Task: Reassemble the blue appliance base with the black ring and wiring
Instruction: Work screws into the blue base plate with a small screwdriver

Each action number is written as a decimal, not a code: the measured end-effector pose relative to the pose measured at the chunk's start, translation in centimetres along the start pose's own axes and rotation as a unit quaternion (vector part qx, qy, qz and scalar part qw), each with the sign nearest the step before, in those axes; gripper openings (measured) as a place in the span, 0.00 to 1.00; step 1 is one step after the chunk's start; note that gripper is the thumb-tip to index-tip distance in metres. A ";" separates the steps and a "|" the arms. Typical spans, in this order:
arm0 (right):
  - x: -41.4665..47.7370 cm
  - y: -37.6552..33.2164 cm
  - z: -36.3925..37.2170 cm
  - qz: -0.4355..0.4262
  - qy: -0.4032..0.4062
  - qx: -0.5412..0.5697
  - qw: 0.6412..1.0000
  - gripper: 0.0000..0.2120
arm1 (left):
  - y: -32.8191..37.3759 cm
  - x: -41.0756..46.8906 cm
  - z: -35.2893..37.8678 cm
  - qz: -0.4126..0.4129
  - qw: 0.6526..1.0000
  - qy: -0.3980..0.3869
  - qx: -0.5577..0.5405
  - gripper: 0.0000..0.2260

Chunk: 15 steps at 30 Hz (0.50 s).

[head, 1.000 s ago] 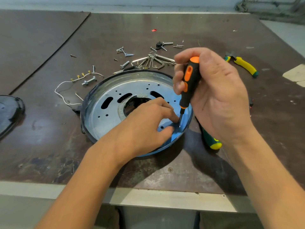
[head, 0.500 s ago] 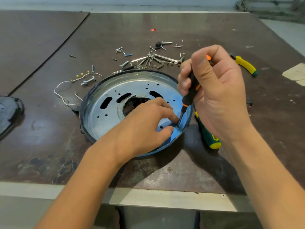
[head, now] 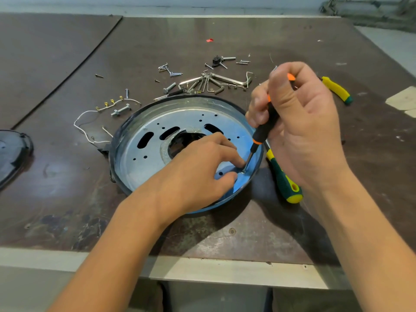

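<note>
Blue appliance base [head: 139, 158], a round, shallow metal dish rimmed by the black ring [head: 113, 154], lies flat on the dark brown, scuffed tabletop [head: 67, 199], near its front edge and straight ahead of the person. The work sits at the dish's near-right part. There the small silver screw [head: 243, 171] stands under the tip of the black-and-orange screwdriver [head: 265, 127], whose long axis slants from upper right down to lower left. The right hand [head: 301, 131] is closed around the handle, above and to the right of the screw. The left hand [head: 198, 167] is the nearer one. It rests inside the dish, with forefinger and thumb pinching in at the screw, seemingly to steady it. Driving it true probably calls for a more upright shaft. The white wiring [head: 83, 129] trails off the base's far-left side, not yet fitted. Behind the base lie loose bolts and hex keys [head: 213, 81]. A green-and-yellow screwdriver [head: 283, 179] lies just beside the rim on the right, and yellow-handled pliers [head: 336, 90] lie farther back.
</note>
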State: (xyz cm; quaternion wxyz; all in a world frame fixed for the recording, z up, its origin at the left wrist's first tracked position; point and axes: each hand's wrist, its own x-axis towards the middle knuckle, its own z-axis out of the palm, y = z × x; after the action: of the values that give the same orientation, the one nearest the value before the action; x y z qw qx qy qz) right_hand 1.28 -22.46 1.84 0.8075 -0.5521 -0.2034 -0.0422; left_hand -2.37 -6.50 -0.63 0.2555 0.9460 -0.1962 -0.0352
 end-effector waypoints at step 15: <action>-0.4 -0.5 0.6 -0.002 -0.029 -0.017 0.999 0.05 | 0.1 0.0 -0.2 0.008 1.000 -0.003 -0.001 0.10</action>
State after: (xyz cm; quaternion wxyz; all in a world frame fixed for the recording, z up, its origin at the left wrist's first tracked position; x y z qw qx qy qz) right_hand 0.56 -22.19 2.31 0.7919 -0.5661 -0.2270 -0.0313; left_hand -2.32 -6.50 -0.43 0.2559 0.9441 -0.2047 -0.0359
